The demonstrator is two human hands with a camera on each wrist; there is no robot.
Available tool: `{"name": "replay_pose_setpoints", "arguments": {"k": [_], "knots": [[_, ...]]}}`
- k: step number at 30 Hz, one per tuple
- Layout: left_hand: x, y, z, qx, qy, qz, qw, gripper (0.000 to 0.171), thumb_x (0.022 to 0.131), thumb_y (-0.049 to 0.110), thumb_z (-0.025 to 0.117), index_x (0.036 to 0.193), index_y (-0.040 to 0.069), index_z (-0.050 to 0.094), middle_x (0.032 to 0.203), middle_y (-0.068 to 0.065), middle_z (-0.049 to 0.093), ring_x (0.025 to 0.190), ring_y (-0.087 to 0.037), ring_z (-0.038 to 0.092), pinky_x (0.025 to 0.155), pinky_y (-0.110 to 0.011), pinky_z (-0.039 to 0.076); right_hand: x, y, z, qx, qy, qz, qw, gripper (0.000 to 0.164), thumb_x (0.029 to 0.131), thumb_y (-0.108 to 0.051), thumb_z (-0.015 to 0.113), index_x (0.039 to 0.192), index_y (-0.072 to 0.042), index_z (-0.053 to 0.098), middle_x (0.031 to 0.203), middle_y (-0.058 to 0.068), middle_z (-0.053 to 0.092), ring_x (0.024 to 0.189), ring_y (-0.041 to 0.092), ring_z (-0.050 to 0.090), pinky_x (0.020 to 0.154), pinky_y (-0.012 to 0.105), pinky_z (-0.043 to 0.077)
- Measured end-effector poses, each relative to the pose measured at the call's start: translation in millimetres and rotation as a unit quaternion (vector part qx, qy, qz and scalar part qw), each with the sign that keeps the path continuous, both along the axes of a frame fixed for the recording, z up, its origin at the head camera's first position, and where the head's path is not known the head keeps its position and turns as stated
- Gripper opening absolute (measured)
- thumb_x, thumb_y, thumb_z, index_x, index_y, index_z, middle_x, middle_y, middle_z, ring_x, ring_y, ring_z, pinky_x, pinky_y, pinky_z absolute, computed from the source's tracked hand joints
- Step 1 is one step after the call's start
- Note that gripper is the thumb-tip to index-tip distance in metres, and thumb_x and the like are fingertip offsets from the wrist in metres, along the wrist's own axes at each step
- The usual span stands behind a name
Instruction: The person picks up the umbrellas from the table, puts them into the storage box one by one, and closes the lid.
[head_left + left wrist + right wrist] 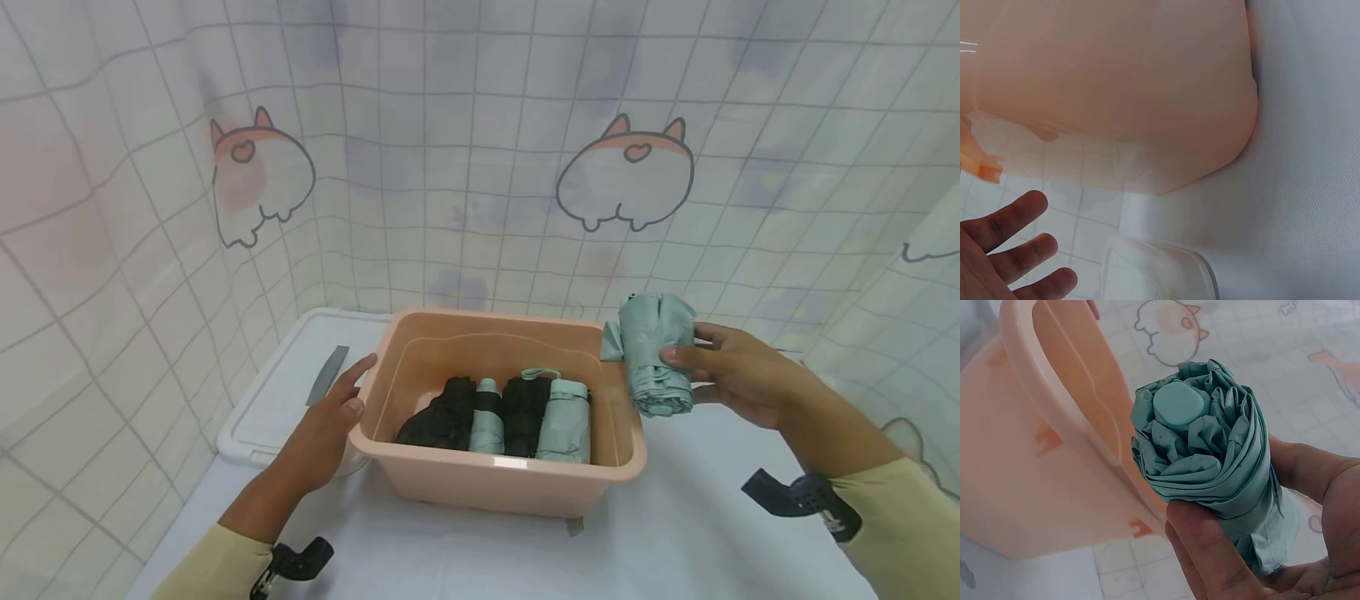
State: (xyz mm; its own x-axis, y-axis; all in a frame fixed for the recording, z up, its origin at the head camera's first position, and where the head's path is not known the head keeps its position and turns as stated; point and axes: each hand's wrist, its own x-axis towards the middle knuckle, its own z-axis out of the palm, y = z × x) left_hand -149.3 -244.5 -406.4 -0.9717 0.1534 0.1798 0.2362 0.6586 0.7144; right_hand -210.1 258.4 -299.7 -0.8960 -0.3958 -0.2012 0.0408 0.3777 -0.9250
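My right hand (757,379) grips a rolled pale-teal folding umbrella (651,358), thumb on one side and fingers on the other, over the right rim of a peach plastic tub (487,490). The right wrist view faces the umbrella's round end cap (1179,403) amid bunched folds. At the tub's left rim is my left hand (318,437); the left wrist view has its fingers (1025,253) spread and extended beside the tub wall. Inside the tub lie a black folded bundle (442,417), a slim teal-and-black umbrella (487,429), another black bundle (522,412) and a thicker teal umbrella (566,423).
A white lid (277,400) with a grey handle (327,375) lies left of the tub, partly behind it. White cloth covers the table (480,558). A checked curtain (480,167) with dog drawings hangs behind. A thin cable (918,442) is at far right.
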Motion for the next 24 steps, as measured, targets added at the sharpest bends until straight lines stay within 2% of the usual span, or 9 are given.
{"name": "replay_pose_setpoints", "arguments": {"k": [6, 14, 18, 20, 24], "knots": [[-1.4, -0.7, -1.9, 0.008, -0.002, -0.001, 1.0, 0.056, 0.109, 0.051, 0.024, 0.163, 0.039, 0.02, 0.15, -0.02, 0.05, 0.126, -0.043, 0.058, 0.094, -0.062, 0.051, 1.1, -11.3, 1.0, -0.012, -0.003, 0.008, 1.0, 0.087, 0.104, -0.025, 0.062, 0.16, 0.006, 0.004, 0.146, 0.031, 0.042, 0.124, 0.039, 0.056, 0.098, 0.05, 0.053], [-1.4, -1.2, -3.3, 0.012, 0.0, -0.002, 0.9999, 0.055, 0.109, 0.05, 0.025, 0.163, 0.041, 0.02, 0.15, -0.02, 0.049, 0.127, -0.043, 0.057, 0.095, -0.063, 0.051, 0.6, -26.7, 0.9, -0.021, -0.01, 0.017, 1.0, 0.086, 0.102, -0.027, 0.065, 0.161, 0.004, 0.011, 0.144, 0.029, 0.047, 0.124, 0.042, 0.057, 0.099, 0.056, 0.051], [-0.9, -1.8, -3.7, 0.01, 0.003, -0.004, 0.9999, 0.055, 0.109, 0.049, 0.025, 0.163, 0.04, 0.02, 0.15, -0.02, 0.05, 0.127, -0.044, 0.057, 0.095, -0.063, 0.05, 0.6, -32.3, 0.8, -0.02, -0.019, 0.011, 1.0, 0.09, 0.1, -0.028, 0.068, 0.161, 0.003, 0.01, 0.145, 0.03, 0.046, 0.125, 0.043, 0.056, 0.099, 0.055, 0.051], [-1.0, -2.1, -3.8, 0.009, 0.003, -0.004, 0.9999, 0.055, 0.109, 0.049, 0.025, 0.163, 0.04, 0.02, 0.149, -0.02, 0.051, 0.126, -0.043, 0.057, 0.095, -0.063, 0.05, 0.7, -34.7, 1.2, -0.019, -0.024, 0.003, 1.0, 0.092, 0.099, -0.028, 0.069, 0.161, 0.003, 0.009, 0.144, 0.03, 0.047, 0.125, 0.042, 0.057, 0.098, 0.053, 0.052], [-1.4, -2.5, -3.6, 0.007, 0.001, -0.003, 1.0, 0.055, 0.109, 0.05, 0.025, 0.163, 0.041, 0.02, 0.147, -0.02, 0.052, 0.125, -0.042, 0.058, 0.094, -0.063, 0.051, 1.1, -38.5, 5.2, -0.019, -0.02, -0.027, 0.999, 0.083, 0.098, -0.023, 0.07, 0.16, 0.0, 0.02, 0.139, 0.029, 0.052, 0.116, 0.036, 0.063, 0.095, 0.042, 0.055]]}}
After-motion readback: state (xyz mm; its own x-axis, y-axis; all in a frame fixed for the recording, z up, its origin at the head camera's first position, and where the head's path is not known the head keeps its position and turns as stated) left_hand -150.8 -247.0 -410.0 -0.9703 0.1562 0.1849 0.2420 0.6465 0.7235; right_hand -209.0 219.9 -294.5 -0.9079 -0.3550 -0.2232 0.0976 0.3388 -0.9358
